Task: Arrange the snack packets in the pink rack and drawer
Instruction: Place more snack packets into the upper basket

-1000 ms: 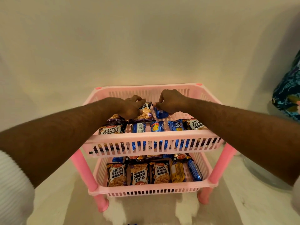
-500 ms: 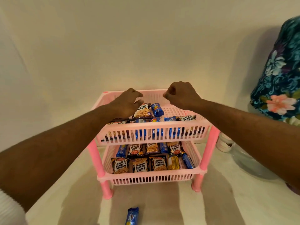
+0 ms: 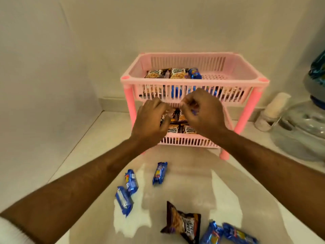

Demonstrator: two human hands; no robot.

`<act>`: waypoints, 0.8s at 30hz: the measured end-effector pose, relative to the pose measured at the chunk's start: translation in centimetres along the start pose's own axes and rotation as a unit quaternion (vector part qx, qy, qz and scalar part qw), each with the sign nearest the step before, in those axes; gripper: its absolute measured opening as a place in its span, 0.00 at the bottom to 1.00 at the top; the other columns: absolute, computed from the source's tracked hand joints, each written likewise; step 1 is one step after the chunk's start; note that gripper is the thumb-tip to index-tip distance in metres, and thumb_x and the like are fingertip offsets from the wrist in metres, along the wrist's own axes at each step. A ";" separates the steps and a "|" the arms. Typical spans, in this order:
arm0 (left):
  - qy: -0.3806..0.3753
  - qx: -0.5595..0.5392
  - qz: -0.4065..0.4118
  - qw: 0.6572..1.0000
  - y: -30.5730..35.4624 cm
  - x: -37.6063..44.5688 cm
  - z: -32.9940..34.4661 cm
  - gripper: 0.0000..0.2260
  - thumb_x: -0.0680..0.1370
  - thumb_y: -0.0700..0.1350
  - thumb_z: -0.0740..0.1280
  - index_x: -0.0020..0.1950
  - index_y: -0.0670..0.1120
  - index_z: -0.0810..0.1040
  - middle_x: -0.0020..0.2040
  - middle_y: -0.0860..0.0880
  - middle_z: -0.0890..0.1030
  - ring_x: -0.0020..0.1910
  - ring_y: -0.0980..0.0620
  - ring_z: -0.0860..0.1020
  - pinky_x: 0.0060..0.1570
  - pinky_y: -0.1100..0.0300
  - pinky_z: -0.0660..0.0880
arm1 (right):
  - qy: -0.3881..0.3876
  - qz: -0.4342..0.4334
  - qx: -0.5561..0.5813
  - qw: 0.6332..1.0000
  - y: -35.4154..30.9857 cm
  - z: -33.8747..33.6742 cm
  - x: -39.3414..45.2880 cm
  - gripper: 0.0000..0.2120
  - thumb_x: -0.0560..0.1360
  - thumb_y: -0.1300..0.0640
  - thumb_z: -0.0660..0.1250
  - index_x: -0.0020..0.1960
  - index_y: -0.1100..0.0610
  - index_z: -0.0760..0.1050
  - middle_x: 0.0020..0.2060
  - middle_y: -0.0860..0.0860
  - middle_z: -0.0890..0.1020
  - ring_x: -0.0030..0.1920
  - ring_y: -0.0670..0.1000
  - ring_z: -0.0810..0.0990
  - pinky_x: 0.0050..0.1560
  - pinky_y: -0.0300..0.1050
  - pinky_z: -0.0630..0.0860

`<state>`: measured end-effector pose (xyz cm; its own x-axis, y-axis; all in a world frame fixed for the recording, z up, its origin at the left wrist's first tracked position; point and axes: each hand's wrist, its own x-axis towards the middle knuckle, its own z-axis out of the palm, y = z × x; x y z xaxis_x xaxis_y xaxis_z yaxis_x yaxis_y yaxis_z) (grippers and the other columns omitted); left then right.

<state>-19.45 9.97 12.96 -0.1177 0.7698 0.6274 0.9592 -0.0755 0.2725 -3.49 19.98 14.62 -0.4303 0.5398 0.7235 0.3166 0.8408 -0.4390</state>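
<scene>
The pink rack (image 3: 193, 81) has two tiers and stands against the wall. Its top tier holds peanut packets (image 3: 179, 73) and a blue biscuit packet (image 3: 194, 73) at the back, with more behind the front slats. More peanut packets (image 3: 189, 129) lie in the lower tier (image 3: 186, 140). My left hand (image 3: 151, 120) and my right hand (image 3: 202, 111) hover side by side before the lower tier, fingers curled, with nothing clearly in them. On the floor nearer me lie blue packets (image 3: 159, 173), (image 3: 131, 181), (image 3: 123, 201), (image 3: 239, 235) and a peanut packet (image 3: 183, 222).
A clear rounded container (image 3: 299, 127) and a small white bottle (image 3: 272, 110) stand right of the rack. Floral blue fabric (image 3: 318, 67) shows at the right edge. Plain wall runs behind and to the left. Pale floor lies between the loose packets and the rack.
Both hands have come away from the top tier, down and toward me. A blue packet stays in the top tier. The view has tilted down, showing the loose packets on the floor.
</scene>
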 end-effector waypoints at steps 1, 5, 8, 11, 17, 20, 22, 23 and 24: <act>-0.007 -0.003 -0.011 1.000 -0.3 -1.8 0.6 0.06 0.77 0.46 0.65 0.52 0.48 0.78 0.50 0.52 0.76 0.51 0.53 0.70 0.49 0.58 0.65 | -0.020 0.012 0.010 1.000 0.1 1.0 -1.6 0.05 0.75 0.52 0.69 0.44 0.53 0.77 0.38 0.46 0.79 0.36 0.43 0.76 0.37 0.39 0.74; -0.111 -0.031 -0.087 0.989 -1.8 -8.9 3.7 0.07 0.78 0.45 0.66 0.54 0.47 0.79 0.49 0.50 0.76 0.49 0.52 0.73 0.51 0.54 0.73 | -0.140 0.071 0.012 0.988 0.9 4.4 -8.0 0.05 0.76 0.52 0.70 0.43 0.53 0.79 0.37 0.46 0.80 0.36 0.44 0.77 0.39 0.45 0.78; -0.218 -0.065 -0.197 0.954 -2.4 -12.8 6.5 0.12 0.79 0.48 0.66 0.61 0.46 0.77 0.55 0.47 0.76 0.56 0.48 0.76 0.58 0.52 0.73 | -0.259 0.138 0.015 0.956 1.5 5.6 -13.5 0.05 0.75 0.49 0.70 0.44 0.50 0.79 0.38 0.44 0.80 0.38 0.43 0.78 0.42 0.47 0.80; -0.275 -0.061 -0.298 0.912 -2.2 -15.2 9.2 0.19 0.79 0.51 0.65 0.68 0.46 0.72 0.62 0.42 0.73 0.63 0.42 0.71 0.63 0.50 0.69 | -0.361 0.182 0.027 0.914 2.0 5.7 -18.7 0.10 0.72 0.42 0.69 0.43 0.49 0.81 0.40 0.43 0.82 0.41 0.44 0.80 0.46 0.49 0.80; -0.271 -0.022 -0.369 0.889 -1.8 -17.3 13.2 0.24 0.78 0.54 0.65 0.71 0.46 0.66 0.63 0.40 0.72 0.62 0.39 0.71 0.61 0.47 0.71 | -0.518 0.226 0.095 0.819 3.9 5.0 -25.1 0.22 0.71 0.38 0.73 0.58 0.49 0.80 0.53 0.46 0.81 0.52 0.45 0.80 0.57 0.48 0.78; -0.260 -0.003 -0.359 0.897 -2.1 -17.3 13.8 0.21 0.78 0.53 0.65 0.68 0.48 0.67 0.62 0.42 0.73 0.61 0.41 0.71 0.58 0.47 0.71 | -0.514 0.225 0.140 0.816 4.5 4.7 -26.5 0.29 0.70 0.39 0.75 0.65 0.52 0.77 0.57 0.48 0.80 0.57 0.45 0.79 0.61 0.46 0.77; -0.251 -0.015 -0.365 0.897 -2.4 -17.1 14.0 0.20 0.77 0.52 0.66 0.66 0.47 0.68 0.60 0.43 0.74 0.60 0.42 0.72 0.56 0.47 0.72 | -0.509 0.232 0.140 0.817 4.6 4.8 -26.8 0.32 0.68 0.38 0.76 0.67 0.51 0.76 0.58 0.47 0.79 0.58 0.44 0.78 0.61 0.44 0.77; -0.250 -0.027 -0.366 0.896 -2.5 -17.0 14.1 0.20 0.77 0.51 0.67 0.65 0.46 0.68 0.60 0.43 0.75 0.59 0.42 0.73 0.55 0.46 0.74 | -0.507 0.231 0.131 0.820 4.6 4.9 -27.0 0.33 0.67 0.37 0.76 0.67 0.51 0.76 0.58 0.46 0.79 0.58 0.43 0.78 0.61 0.43 0.77; -0.251 -0.034 -0.364 0.896 -2.5 -16.8 14.2 0.21 0.76 0.50 0.68 0.65 0.46 0.67 0.59 0.43 0.75 0.58 0.42 0.74 0.53 0.46 0.75 | -0.506 0.227 0.116 0.824 4.6 5.1 -27.1 0.33 0.67 0.35 0.75 0.67 0.50 0.76 0.58 0.46 0.79 0.57 0.43 0.78 0.60 0.43 0.77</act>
<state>-16.25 6.20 -8.66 -0.5585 0.8180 -0.1379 0.6554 0.5370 0.5311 5.29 9.39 -9.74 -0.8341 0.4587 -0.3065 0.5191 0.4646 -0.7174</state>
